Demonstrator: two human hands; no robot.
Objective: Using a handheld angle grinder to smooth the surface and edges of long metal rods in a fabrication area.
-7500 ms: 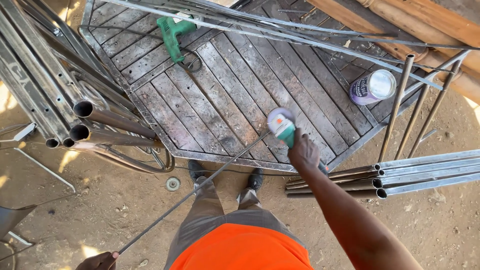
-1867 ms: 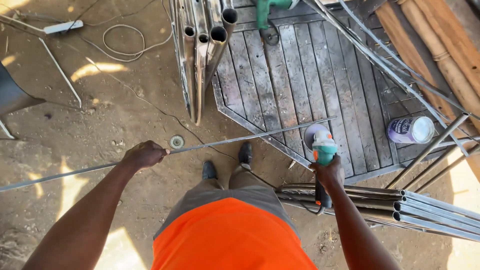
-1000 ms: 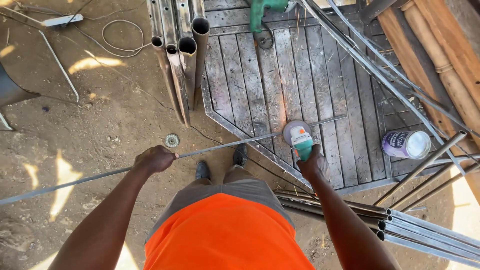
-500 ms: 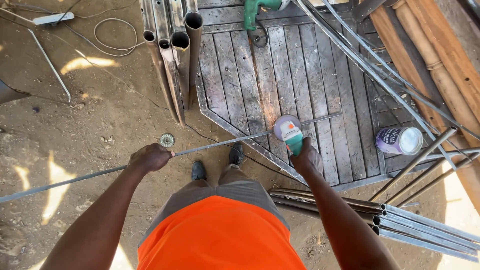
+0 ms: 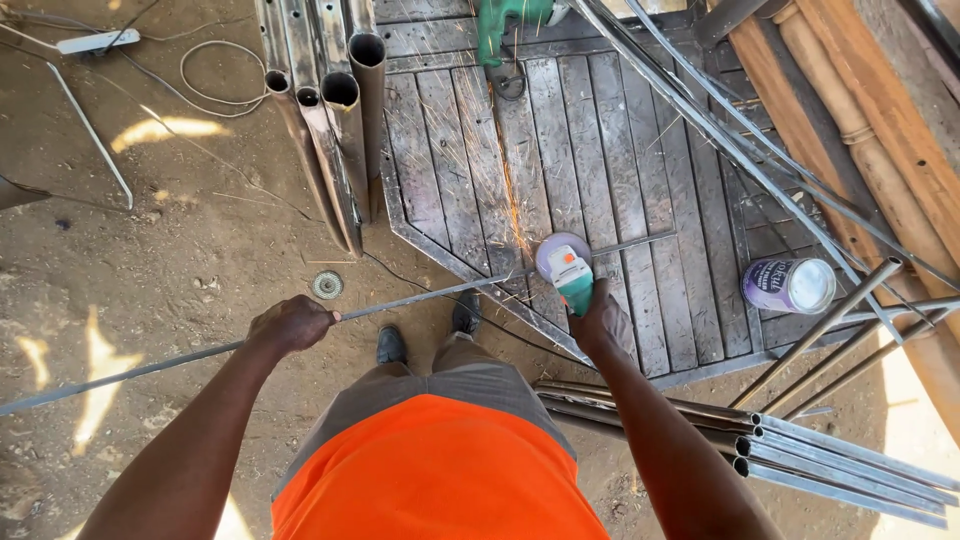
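My left hand grips a long thin metal rod that runs from the lower left across the sandy ground onto a wooden pallet platform. My right hand holds a green angle grinder with its disc on the rod. A stream of orange sparks shoots away from the disc across the planks. My black shoes stand at the platform's near edge.
Several steel tubes lie at the upper left, more tubes at the lower right. A purple can rests on the platform's right side, a second green power tool at the far edge. Wooden poles run along the right.
The grinder has come down onto the rod and sparks now fly from it. My left hand keeps its grip on the rod throughout.
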